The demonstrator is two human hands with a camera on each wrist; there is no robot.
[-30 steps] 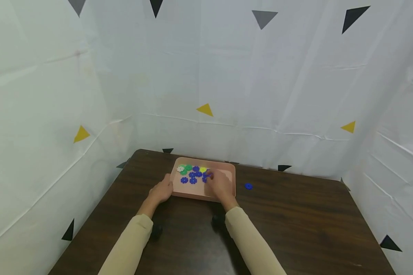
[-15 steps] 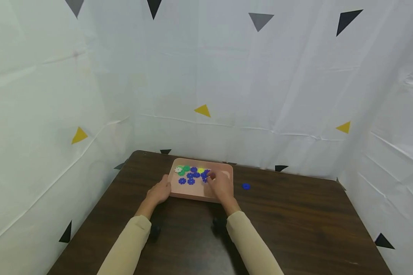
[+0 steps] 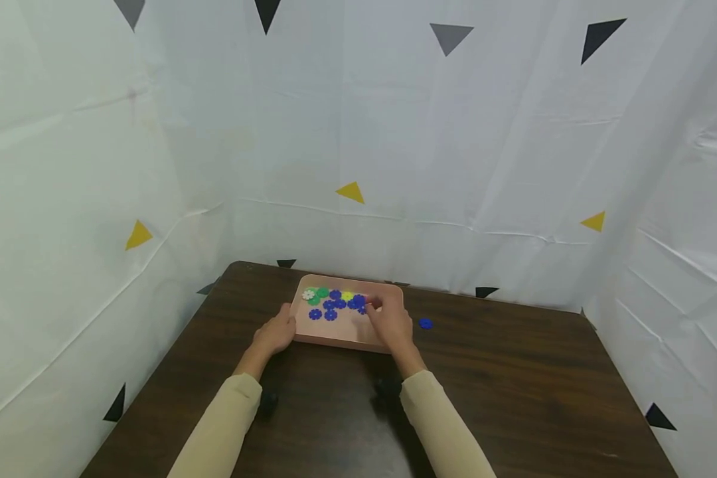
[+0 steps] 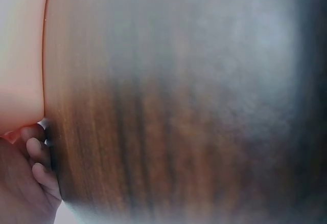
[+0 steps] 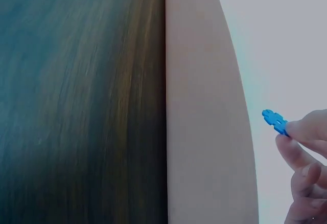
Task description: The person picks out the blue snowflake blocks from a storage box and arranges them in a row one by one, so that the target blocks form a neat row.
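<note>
By the thumb and forefinger of the right hand (image 3: 392,323), brought together at the tips, a blue piece (image 5: 274,120) is pinched above the tray (image 3: 349,330); the remaining fingers are bent and nothing else is seen to be held by them. At the tray's left end, the wall is gripped by the left hand (image 3: 276,330), whose fingers are seen curled beside the near corner in the left wrist view.

Inside the tray, more blue pieces (image 3: 330,315) are scattered across the middle, some overlapping, close to the right fingertips. A yellow piece (image 3: 347,296) is set behind them, and green pieces (image 3: 322,292) are gathered toward the back left, with a white piece (image 3: 308,294) beside them.

Just to the right of the tray, a loose blue piece (image 3: 425,323) is left lying on the table (image 3: 514,385), by whose dark wood surface the tray is borne. Both forearms are covered by pale sleeves (image 3: 221,425). Beyond the table, a white sheet (image 3: 406,133) is hung, marked with black, grey and yellow triangles (image 3: 350,192).
</note>
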